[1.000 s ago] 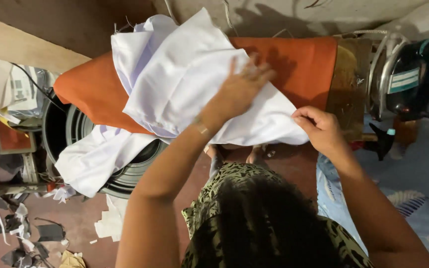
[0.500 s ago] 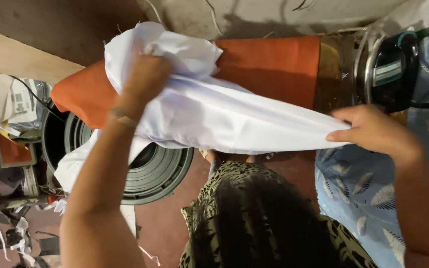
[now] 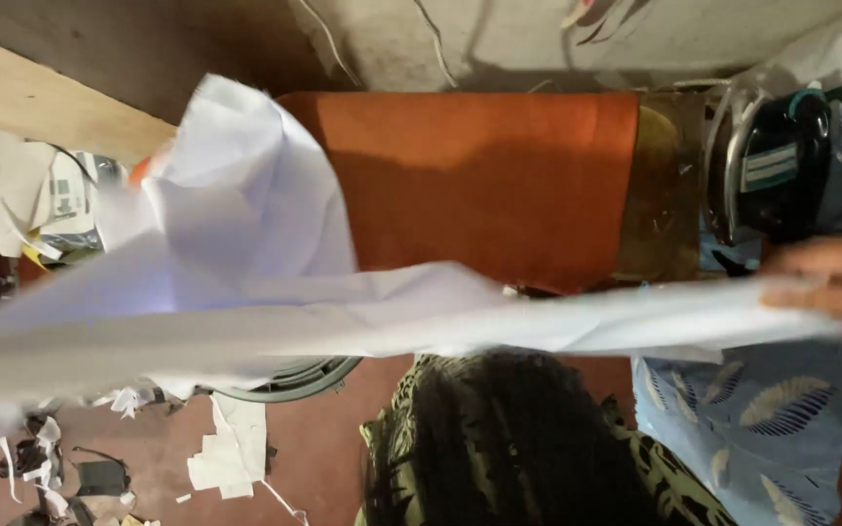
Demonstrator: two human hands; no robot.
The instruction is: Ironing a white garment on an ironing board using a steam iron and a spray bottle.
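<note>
Thin white cotton cloth (image 3: 363,321), plain, faint bluish cast. Padded board cover (image 3: 489,185): rust-orange, plain. Black iron (image 3: 777,166) with teal trim. Blue fabric (image 3: 782,419): pale feather print. Olive-black patterned garment (image 3: 674,487). Reddish-brown floor (image 3: 324,438), white scraps (image 3: 231,453).

A padded orange ironing board (image 3: 479,185) is bearing a black iron (image 3: 777,166) at three o'clock; the reddish floor (image 3: 324,438) is carrying white scraps (image 3: 231,453) at seven.

One head-worn camera looks steeply down, close over the orange ironing board (image 3: 479,185) and floor.
</note>
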